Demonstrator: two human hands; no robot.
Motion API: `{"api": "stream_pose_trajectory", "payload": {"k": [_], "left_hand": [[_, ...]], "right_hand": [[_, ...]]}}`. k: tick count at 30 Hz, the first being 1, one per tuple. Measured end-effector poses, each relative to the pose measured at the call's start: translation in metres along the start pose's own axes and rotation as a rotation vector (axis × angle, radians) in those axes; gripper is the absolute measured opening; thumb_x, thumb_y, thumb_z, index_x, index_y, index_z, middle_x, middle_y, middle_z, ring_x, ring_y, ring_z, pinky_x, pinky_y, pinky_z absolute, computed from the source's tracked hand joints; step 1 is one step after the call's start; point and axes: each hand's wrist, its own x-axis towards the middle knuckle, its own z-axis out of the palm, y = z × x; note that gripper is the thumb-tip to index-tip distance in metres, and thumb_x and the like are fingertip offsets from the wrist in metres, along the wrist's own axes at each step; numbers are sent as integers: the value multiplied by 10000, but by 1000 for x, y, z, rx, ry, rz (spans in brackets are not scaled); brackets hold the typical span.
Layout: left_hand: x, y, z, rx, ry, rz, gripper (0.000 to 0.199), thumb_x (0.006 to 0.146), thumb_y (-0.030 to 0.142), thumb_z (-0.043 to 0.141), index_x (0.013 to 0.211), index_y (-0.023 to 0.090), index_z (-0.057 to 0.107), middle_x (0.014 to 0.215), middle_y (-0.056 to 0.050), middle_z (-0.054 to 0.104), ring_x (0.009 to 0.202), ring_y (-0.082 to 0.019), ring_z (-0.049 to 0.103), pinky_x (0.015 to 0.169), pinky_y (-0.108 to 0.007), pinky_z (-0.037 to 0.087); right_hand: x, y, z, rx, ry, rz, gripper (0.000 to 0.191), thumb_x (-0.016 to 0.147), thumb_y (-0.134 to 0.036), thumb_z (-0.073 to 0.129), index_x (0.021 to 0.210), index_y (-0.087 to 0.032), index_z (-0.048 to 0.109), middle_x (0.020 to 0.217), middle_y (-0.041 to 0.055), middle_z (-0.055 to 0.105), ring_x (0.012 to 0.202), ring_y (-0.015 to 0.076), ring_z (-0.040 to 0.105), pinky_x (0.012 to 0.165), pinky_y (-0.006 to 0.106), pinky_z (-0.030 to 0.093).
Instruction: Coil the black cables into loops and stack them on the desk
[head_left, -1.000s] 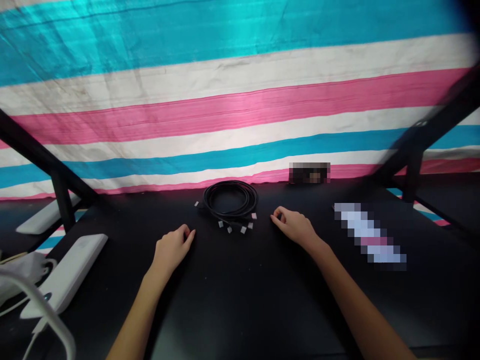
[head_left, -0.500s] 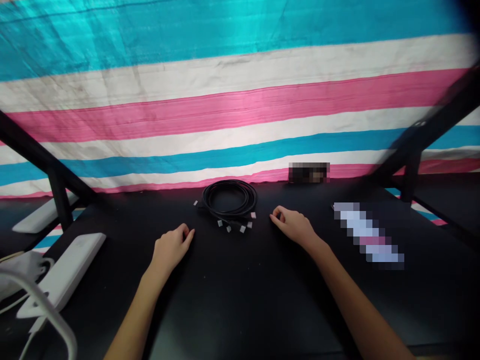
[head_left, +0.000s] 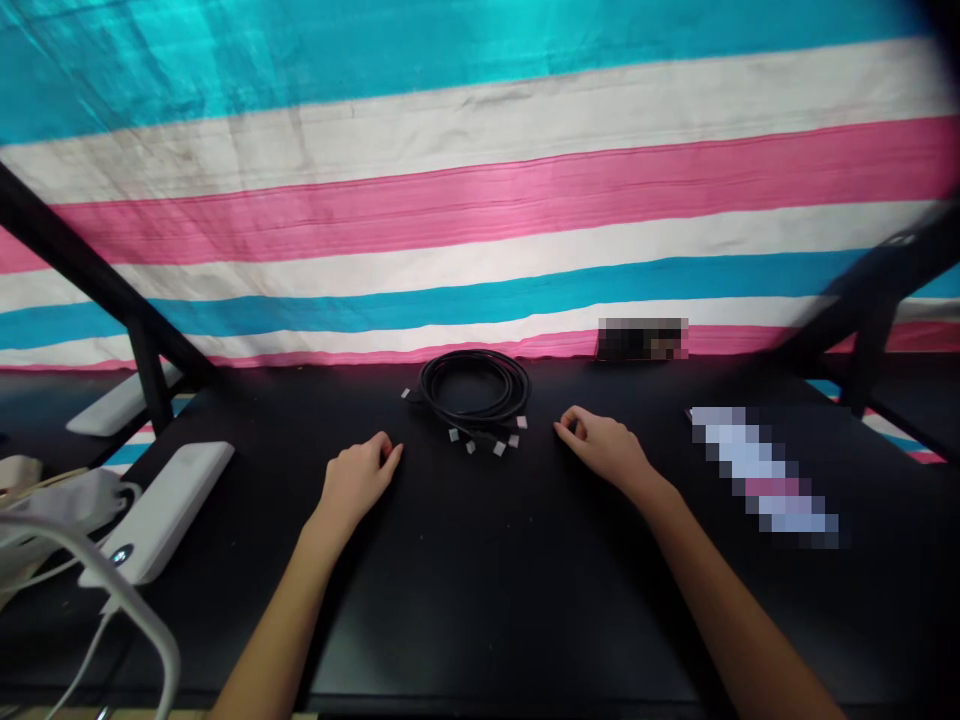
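Observation:
A coiled black cable [head_left: 517,388] lies toward the back of the black table, with several small white tags or connector ends along its near side and one at its left. To the left of the coil, and nearer to me, my left hand [head_left: 361,474] rests on the tabletop. Its fingers are curled in loosely, the thumb lies alongside, and no object shows in it. My right hand [head_left: 604,446] rests to the right of the coil, curled the same way, thumb and forefinger close together with nothing visible between them. Neither hand touches the cable.
A white power bank [head_left: 176,510] with a plugged-in cord lies at left, near a thick white curved tube [head_left: 142,610] and white adapters [head_left: 67,500]. Blurred-out items sit at right [head_left: 757,465] and back [head_left: 643,339]. Black frame bars [head_left: 150,370] and striped sheeting [head_left: 480,210] border the table.
The whole view has shifted slightly, so everything appears a little further right and higher. Both hands keep the same pose and place beside the coil.

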Motion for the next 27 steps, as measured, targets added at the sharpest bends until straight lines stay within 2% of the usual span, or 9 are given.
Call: {"api": "stream_pose_trajectory", "payload": {"k": [11, 18, 20, 22, 24, 27], "left_hand": [[1, -3, 4, -123, 78, 15, 291, 908, 425, 414, 781, 218, 573, 654, -33, 629, 713, -241, 635, 610, -288, 363], [4, -9, 6, -337, 249, 108, 221, 907, 404, 428, 866, 227, 555, 627, 24, 599, 590, -159, 586, 552, -250, 376], [6, -10, 6, -386, 330, 170, 213, 918, 394, 416, 955, 222, 535, 712, 9, 618, 670, -159, 605, 623, -260, 431], [6, -7, 6, -412, 407, 250, 217, 921, 383, 422, 1014, 214, 520, 903, -41, 638, 865, -182, 616, 778, -310, 459], [4, 1, 7, -414, 451, 347, 229, 911, 383, 462, 1061, 221, 520, 1107, -79, 599, 1065, -213, 565, 929, -385, 416], [0, 17, 9, -391, 428, 502, 349, 871, 411, 554, 1183, 263, 502, 1280, -86, 523, 1222, -238, 480, 1026, -430, 352]], "right_hand": [[2, 3, 2, -14, 1, -10, 236, 880, -437, 466, 844, -245, 599, 683, -5, 638, 627, 176, 573, 525, 253, 288], [2, 2, 2, -12, 6, -17, 235, 875, -432, 476, 844, -240, 608, 683, 0, 635, 621, 177, 575, 532, 258, 291], [2, 1, 1, -8, 4, -20, 227, 878, -422, 480, 849, -238, 611, 686, 1, 637, 618, 176, 575, 533, 257, 288], [1, 0, 0, -3, -1, -23, 215, 883, -407, 483, 854, -236, 610, 687, 1, 640, 616, 173, 576, 532, 254, 282], [0, -1, -1, 2, -5, -25, 205, 888, -397, 486, 857, -235, 608, 700, 2, 648, 629, 171, 581, 534, 252, 278], [-1, -1, -1, 8, -3, -24, 200, 893, -395, 489, 863, -236, 606, 728, 4, 663, 660, 177, 592, 544, 251, 276]]}}
